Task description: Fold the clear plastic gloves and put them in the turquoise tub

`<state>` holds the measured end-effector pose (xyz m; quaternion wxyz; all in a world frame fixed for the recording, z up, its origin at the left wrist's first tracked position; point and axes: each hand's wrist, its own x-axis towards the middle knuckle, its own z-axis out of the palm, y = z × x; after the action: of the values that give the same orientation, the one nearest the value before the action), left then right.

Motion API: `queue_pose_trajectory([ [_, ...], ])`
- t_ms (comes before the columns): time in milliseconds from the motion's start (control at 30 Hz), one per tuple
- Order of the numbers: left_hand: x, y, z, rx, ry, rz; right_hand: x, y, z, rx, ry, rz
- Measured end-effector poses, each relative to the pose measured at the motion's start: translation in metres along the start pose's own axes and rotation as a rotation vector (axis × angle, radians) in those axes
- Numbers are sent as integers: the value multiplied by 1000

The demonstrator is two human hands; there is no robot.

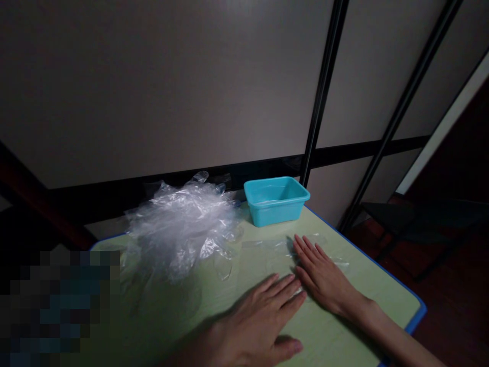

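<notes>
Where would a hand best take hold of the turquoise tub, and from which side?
Probably the tub is best gripped by its protruding rim at the right end, from above and the right: it stands upright, top open, while the plastic pile lies close on its left.

Right hand (324,279) on film (267,244) toward the counter's (395,302) right edge; left hand (263,313) alongside; tub (277,213), far right corner; plastic heap (183,219), far edge.

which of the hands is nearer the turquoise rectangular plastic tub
Right: the right hand has its fingertips just in front of the tub; the left hand is farther from it, nearer the camera.
</notes>
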<state>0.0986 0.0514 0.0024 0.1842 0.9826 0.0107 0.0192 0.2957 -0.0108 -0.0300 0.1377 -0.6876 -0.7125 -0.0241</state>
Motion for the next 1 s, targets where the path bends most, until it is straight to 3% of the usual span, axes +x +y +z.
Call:
queue_pose_trajectory([
  [300, -4, 2, -7, -18, -16, -1, -3, 0, 2, -46, -88, 38],
  [533, -28, -5, -15, -19, -94, -155, -1, -1, 3, -7, -68, 55],
  [700, -50, -15, -10, -46, 34, -274, -1, -1, 2, 41, -60, 71],
  [1000, -51, -9, -15, -39, 156, -220, -3, 9, -2, 255, 120, 164],
])
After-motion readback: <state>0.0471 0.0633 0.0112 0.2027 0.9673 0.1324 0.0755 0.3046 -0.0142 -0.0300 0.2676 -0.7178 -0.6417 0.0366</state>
